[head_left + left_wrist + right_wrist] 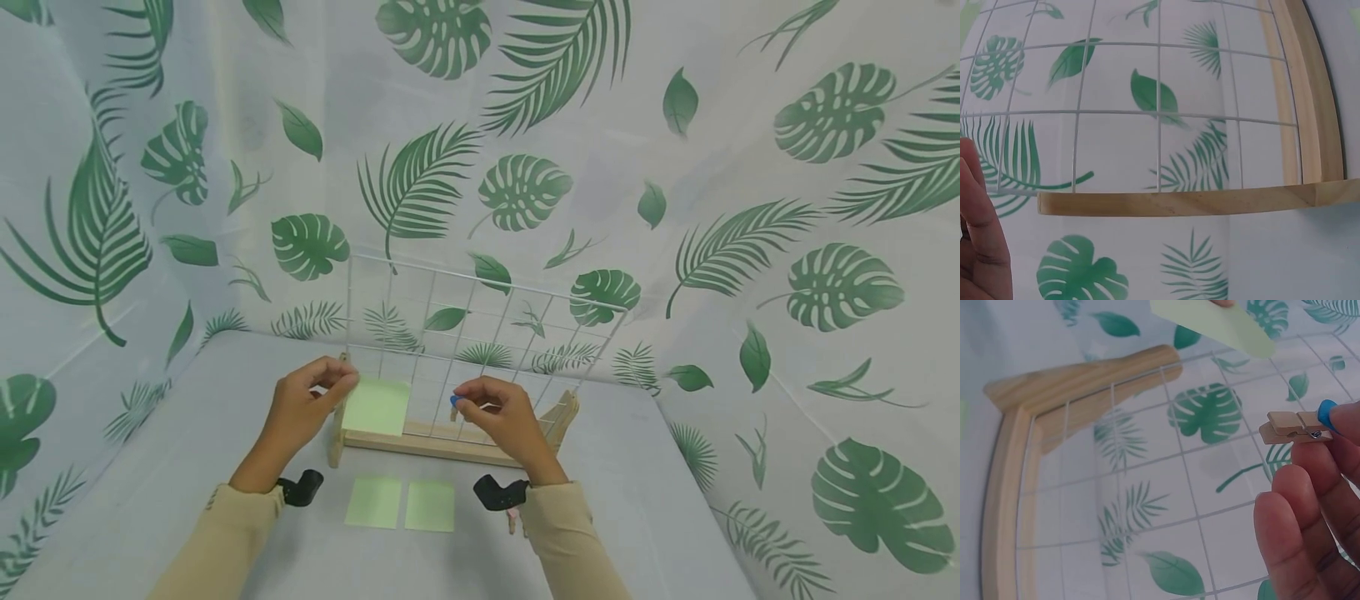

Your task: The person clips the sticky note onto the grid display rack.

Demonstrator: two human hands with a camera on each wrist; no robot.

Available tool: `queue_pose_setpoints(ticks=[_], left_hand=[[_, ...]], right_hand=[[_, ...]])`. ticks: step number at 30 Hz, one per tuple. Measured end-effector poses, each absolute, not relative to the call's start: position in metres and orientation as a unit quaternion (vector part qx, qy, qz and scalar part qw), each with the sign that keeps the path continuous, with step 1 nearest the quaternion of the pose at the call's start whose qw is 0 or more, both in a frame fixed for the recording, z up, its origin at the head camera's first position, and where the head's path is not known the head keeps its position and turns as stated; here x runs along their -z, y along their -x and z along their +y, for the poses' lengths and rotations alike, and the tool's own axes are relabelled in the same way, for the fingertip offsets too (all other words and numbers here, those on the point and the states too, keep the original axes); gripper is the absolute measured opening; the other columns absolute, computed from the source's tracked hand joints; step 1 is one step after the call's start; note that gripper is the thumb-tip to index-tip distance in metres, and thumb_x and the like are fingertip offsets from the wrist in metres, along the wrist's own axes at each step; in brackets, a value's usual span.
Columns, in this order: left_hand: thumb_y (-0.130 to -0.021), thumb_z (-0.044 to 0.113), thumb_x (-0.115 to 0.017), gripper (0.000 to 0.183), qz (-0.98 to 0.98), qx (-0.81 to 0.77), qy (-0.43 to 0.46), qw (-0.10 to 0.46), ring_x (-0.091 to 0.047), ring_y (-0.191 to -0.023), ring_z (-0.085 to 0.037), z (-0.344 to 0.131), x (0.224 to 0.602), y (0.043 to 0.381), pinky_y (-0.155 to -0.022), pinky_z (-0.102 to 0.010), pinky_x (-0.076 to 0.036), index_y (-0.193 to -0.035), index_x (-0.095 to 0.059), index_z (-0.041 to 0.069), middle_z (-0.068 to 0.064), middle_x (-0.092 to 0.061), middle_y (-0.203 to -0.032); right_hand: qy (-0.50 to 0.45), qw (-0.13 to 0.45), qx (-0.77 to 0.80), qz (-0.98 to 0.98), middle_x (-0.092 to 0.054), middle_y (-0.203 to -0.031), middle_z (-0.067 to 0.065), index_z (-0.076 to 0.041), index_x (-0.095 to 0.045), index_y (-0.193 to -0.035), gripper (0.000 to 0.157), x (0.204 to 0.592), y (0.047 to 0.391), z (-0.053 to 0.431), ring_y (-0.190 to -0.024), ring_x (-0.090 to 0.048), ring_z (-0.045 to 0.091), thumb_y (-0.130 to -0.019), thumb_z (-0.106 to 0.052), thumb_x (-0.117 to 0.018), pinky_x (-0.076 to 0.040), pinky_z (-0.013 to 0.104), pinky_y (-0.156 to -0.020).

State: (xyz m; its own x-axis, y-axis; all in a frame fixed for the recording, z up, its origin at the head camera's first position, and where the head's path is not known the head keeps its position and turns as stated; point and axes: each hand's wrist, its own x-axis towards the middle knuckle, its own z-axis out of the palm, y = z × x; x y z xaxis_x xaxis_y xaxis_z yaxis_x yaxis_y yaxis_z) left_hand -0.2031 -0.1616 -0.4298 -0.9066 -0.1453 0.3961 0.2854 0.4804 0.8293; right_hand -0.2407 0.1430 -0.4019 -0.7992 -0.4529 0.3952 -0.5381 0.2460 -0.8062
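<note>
Leaf-printed cloth (720, 167) walls in a pale table (607, 508) in the head view. On it, one wire grid (453, 358) rises from one wooden stand (435, 448). Three green notes show: the left hand (303, 404) pinches one note (378, 407) by its edge before the grid's left end, and two loose notes (373, 502) lie side by side on the table. The right hand (506, 412) pinches one blue-tipped peg (453, 413) before the grid; its forearm blocks part of the stand's right end. Small pieces (513, 522) by the right sleeve are half hidden, their number unclear. Two black cameras (302, 488) sit at the wrists.

Left wrist view: only some fingers show at the edge, their grip not readable there; grid and stand fill the rest.

Right wrist view: thumb and fingers hold the wooden peg, with the pinched note beyond.
</note>
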Motion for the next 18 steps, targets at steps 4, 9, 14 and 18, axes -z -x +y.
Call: queue_pose_setpoints(ticks=[4,9,14,18], left_hand=[[-0.107,0.024,-0.073,0.018,-0.831,0.509,0.036,0.222,-0.07,-0.096,-0.022,-0.16,0.43,0.206,-0.077,-0.028,-0.052,-0.11,-0.077,0.007,-0.007,-0.079,-0.099],[-0.105,0.026,-0.075,0.019,-0.823,0.52,0.016,0.229,-0.071,-0.097,-0.02,-0.157,0.431,0.209,-0.079,-0.026,-0.053,-0.11,-0.078,0.008,-0.007,-0.08,-0.1],[-0.104,0.027,-0.077,0.019,-0.814,0.531,0.009,0.233,-0.07,-0.095,-0.016,-0.155,0.434,0.212,-0.078,-0.024,-0.052,-0.109,-0.078,0.008,-0.007,-0.08,-0.1],[-0.103,0.027,-0.078,0.019,-0.811,0.533,0.013,0.239,-0.069,-0.093,-0.014,-0.153,0.435,0.216,-0.077,-0.024,-0.052,-0.109,-0.078,0.008,-0.007,-0.08,-0.1]], right_hand=[[-0.313,0.038,-0.525,-0.79,-0.078,-0.102,0.02,0.006,-0.076,-0.11,0.014,0.401,0.242,0.14,-0.089,-0.077,0.026,-0.1,-0.001,-0.072,-0.062,0.025,-0.078],[-0.317,0.039,-0.51,-0.799,-0.079,-0.1,0.017,0.004,-0.077,-0.11,0.012,0.398,0.244,0.138,-0.086,-0.076,0.026,-0.1,-0.002,-0.073,-0.06,0.024,-0.076],[-0.317,0.039,-0.5,-0.805,-0.079,-0.1,0.016,0.002,-0.078,-0.109,0.011,0.394,0.245,0.134,-0.086,-0.073,0.014,-0.1,-0.003,-0.074,-0.059,0.024,-0.075],[-0.316,0.041,-0.496,-0.808,-0.08,-0.103,0.015,0.002,-0.079,-0.11,0.012,0.392,0.248,0.132,-0.09,-0.074,0.016,-0.101,-0.004,-0.074,-0.06,0.025,-0.077]])
